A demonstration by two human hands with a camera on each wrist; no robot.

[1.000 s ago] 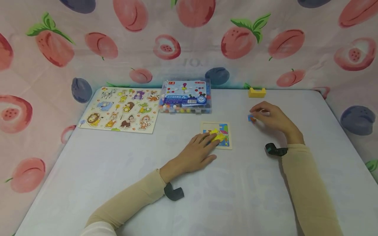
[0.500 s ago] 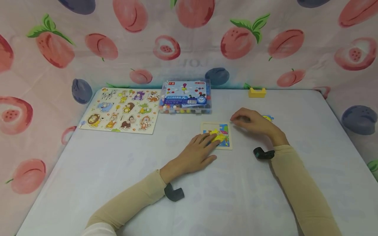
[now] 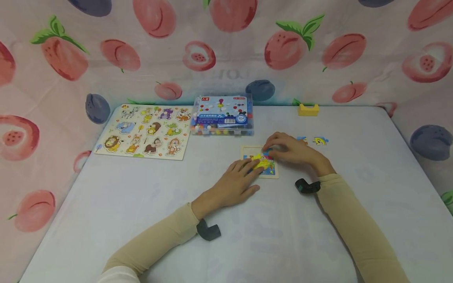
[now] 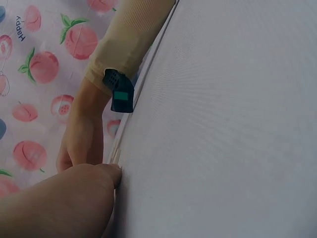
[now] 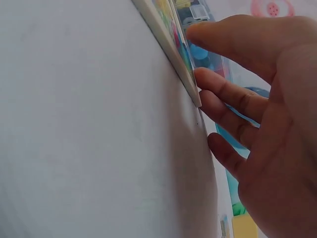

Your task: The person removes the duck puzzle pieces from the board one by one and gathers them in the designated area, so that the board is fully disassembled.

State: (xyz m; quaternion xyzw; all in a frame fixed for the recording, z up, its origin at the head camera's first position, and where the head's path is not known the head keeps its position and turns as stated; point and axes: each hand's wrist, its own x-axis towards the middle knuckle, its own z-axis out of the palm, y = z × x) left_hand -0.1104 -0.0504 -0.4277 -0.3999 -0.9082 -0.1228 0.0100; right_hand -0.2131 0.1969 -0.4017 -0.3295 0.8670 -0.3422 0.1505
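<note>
A small square jigsaw puzzle (image 3: 277, 173) in a pale frame lies at mid-table in the head view. My left hand (image 3: 230, 186) rests palm down on its lower left part, fingers spread and straight over a yellow area. My right hand (image 3: 291, 152) is at the upper right corner, thumb and fingertips touching the puzzle by a blue piece. In the right wrist view its fingers (image 5: 233, 96) are loosely bent and apart at the frame's edge; no grip on a piece shows. Right of the puzzle lie a yellow and blue puzzle piece (image 3: 320, 140) and a partly hidden blue and orange piece (image 3: 302, 139).
A wooden animal peg board (image 3: 141, 131) lies at the back left. Touching it or close beside it stands a clear plastic box (image 3: 222, 114) of coloured balls. A small yellow block (image 3: 308, 110) sits near the back edge, by the fruit-print cloth (image 3: 226, 51).
My right hand let go of the blue and orange piece, leaving it on the table, and moved left to the puzzle's upper right corner. My left hand stays put.
</note>
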